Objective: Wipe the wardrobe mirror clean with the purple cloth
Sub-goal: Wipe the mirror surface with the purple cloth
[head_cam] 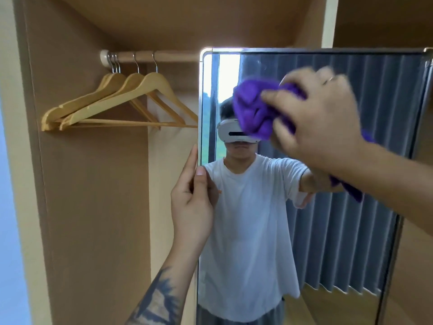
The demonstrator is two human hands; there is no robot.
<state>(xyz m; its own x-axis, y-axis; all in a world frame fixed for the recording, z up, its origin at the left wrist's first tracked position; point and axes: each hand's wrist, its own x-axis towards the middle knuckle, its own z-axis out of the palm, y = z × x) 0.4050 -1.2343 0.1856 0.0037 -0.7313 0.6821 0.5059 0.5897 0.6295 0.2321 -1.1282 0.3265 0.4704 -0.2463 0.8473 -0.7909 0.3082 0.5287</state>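
Against the mirror (328, 231) top, the right hand (321, 120) is gripping the bunched purple cloth (255, 109), the left hand (192, 202) is pinching the frame edge; lower glass probably unwiped.

**Inside the open wardrobe**

A wooden clothes rail (164, 55) runs across the upper part of the brown wardrobe interior (93, 184), fixed at its left end in a white round socket (104, 57). Several bare wooden hangers (121, 102) hang from it by metal hooks, bunched toward the left end and overlapping one another. At the top right, a second compartment (384, 19) opens beyond a pale upright panel (329, 19).
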